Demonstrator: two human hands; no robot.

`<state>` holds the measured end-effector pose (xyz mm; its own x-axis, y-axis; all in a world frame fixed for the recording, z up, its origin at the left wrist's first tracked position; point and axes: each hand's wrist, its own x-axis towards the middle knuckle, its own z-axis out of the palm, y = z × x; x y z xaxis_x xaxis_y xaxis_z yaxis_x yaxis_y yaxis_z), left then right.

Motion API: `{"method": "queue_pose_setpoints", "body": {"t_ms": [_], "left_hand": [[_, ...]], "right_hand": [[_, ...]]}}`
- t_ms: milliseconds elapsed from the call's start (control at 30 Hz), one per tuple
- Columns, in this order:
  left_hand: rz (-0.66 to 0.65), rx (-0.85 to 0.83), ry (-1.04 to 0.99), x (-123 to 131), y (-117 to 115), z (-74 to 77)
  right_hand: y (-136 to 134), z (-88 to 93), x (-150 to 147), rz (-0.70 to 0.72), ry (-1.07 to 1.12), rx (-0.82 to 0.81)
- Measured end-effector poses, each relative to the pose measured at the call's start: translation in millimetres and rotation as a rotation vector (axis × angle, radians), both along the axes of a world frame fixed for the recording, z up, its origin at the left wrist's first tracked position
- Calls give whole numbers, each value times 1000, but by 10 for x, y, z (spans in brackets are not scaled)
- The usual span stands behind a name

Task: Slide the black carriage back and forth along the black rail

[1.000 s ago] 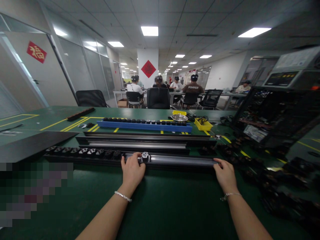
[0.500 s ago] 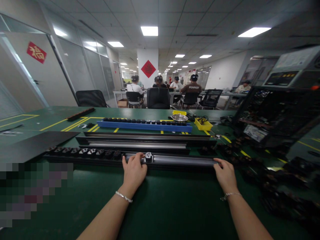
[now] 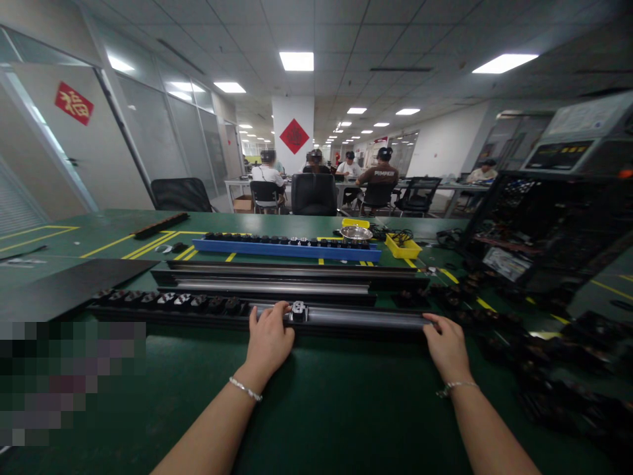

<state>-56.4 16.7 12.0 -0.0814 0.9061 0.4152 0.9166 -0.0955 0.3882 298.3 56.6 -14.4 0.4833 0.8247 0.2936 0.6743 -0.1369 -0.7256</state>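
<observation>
A long black rail (image 3: pixel 366 318) with a shiny channel along its top lies across the table in front of me. One light-topped, socket-like module (image 3: pixel 298 311) sits in the channel near the middle. My left hand (image 3: pixel 270 336) bends over the rail just left of that module, fingers apart, the index fingertip against its side. Farther left stands a row of similar modules (image 3: pixel 182 300), mostly dark with a few lighter tops. At the rail's right end, my right hand (image 3: pixel 445 336) pinches the edge between thumb and fingers. Its far fingertips are partly hidden.
Behind lie more black channel rails (image 3: pixel 271 287) and a blue holder (image 3: pixel 287 250) carrying a row of black modules. A yellow bin (image 3: pixel 403 247) and a metal dish (image 3: pixel 356 233) stand farther back. Dark loose parts (image 3: pixel 548 369) crowd the right, below a black rack (image 3: pixel 524 218).
My left hand and the light-topped module have shifted slightly right along the rail, widening the gap to the row on the left. My right hand stays at the rail's end.
</observation>
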Motion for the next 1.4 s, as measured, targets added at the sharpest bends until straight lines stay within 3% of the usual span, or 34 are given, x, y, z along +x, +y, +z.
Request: {"method": "queue_pose_setpoints", "body": {"t_ms": [533,700,833,1067,1167,1400], "left_hand": [[-148,-21,57,11,-31,9],[-159,-11,60,18,-37,12],[-149,-7,73,31,-26,14],[-184,-5,90,55,-16,27],[-200,0,84,73,-15,24],[-200,-21,72,122,-15,37]], "right_hand": [[-22,52,-43,-20,-17,-48],[-72,104,-114,-79,-208,-127],[-146,173,-268,-122,-427,-28],[-335,293,-999,363,-608,80],[-419,299,-1288,619,-605,35],[-454,317,-1576,709,-622,-72]]}}
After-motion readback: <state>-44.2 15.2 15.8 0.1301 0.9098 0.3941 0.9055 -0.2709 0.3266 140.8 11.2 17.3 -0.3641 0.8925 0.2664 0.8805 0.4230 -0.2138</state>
